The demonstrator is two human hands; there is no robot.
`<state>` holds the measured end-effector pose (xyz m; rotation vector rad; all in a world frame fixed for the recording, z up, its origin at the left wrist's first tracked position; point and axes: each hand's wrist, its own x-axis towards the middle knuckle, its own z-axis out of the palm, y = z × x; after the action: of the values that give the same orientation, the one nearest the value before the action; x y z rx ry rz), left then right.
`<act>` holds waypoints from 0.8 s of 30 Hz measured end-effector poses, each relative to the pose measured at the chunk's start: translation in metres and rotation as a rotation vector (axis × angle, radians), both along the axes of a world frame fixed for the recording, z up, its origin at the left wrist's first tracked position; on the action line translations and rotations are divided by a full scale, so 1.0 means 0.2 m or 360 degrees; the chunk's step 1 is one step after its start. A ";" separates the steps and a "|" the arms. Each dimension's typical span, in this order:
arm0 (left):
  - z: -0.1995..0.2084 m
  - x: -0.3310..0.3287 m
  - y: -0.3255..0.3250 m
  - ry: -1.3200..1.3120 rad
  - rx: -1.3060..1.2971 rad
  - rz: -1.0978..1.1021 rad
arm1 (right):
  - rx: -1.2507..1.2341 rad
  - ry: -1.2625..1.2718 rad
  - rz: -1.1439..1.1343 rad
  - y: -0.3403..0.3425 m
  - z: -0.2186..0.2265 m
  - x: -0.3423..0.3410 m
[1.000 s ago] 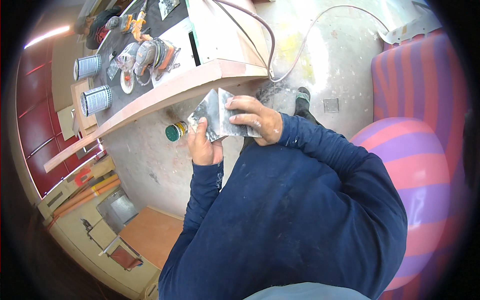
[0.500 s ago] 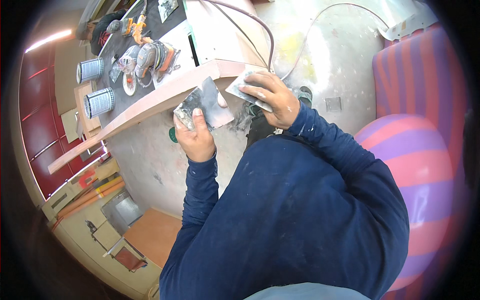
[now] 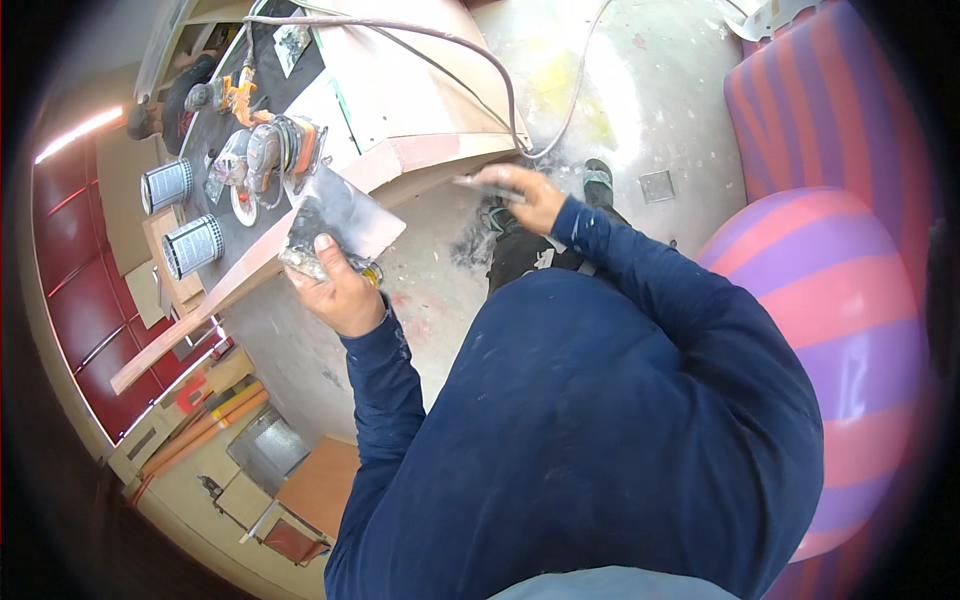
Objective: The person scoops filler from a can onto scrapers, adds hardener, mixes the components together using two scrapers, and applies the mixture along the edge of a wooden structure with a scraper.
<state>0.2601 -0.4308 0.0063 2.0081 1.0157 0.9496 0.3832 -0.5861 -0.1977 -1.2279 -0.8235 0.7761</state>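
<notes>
My left hand (image 3: 340, 292) grips a flat metal plate (image 3: 365, 222) by its dark, smeared end, thumb on top. A pinkish tint shows along the plate's far-right part. It is held over the near edge of the workbench (image 3: 245, 262), close to the sanders. My right hand (image 3: 535, 200), slightly blurred, is closed on a thin flat scraper (image 3: 490, 187), seen nearly edge-on. Scraper and plate are apart, with the right hand beside the bench's pale corner.
Orange-and-grey sanders (image 3: 280, 150) and two metal cans (image 3: 193, 246) rest on the dark bench top. A hose (image 3: 430, 38) runs over the bench to the floor. Right of me stand a purple-and-pink striped rounded shape (image 3: 810, 300) and a striped panel (image 3: 810, 100). Another person (image 3: 180, 105) is at far left.
My left hand has moved left with the plate, toward the sanders. The plate and the scraper have moved apart, and the scraper has turned nearly edge-on. The view has shifted slightly.
</notes>
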 end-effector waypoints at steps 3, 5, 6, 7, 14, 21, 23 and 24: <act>-0.01 -0.03 -0.01 -0.0015 -0.0095 -0.0011 | -0.0114 0.0383 -0.0151 0.11 -0.27 0.03; -0.02 -0.04 -0.03 -0.0007 -0.0162 -0.0005 | -0.0260 0.0117 -0.0233 0.17 -0.33 0.06; -0.02 -0.04 -0.05 -0.0072 -0.0219 0.0027 | -0.0262 0.0121 -0.0238 0.21 -0.37 0.07; -0.02 -0.05 -0.06 -0.0136 -0.0274 0.0059 | -0.0220 -0.0060 -0.0269 0.23 -0.41 0.07; -0.01 -0.22 -0.05 0.0035 -0.0315 0.0171 | -0.0183 -0.0356 -0.0378 0.31 -0.57 0.03; -0.01 -0.32 -0.07 0.0177 -0.0330 0.0334 | -0.0091 -0.0357 -0.0474 0.39 -0.62 -0.01; -0.01 -0.32 -0.07 0.0179 -0.0325 0.0306 | -0.0075 -0.0344 -0.0502 0.40 -0.63 -0.01; -0.01 -0.33 -0.07 0.0175 -0.0321 0.0277 | -0.0057 -0.0338 -0.0531 0.41 -0.64 -0.02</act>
<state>0.1950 -0.4444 0.0050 1.8433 1.3098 0.7971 0.3796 -0.5039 -0.3247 -1.4516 -0.7506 0.3962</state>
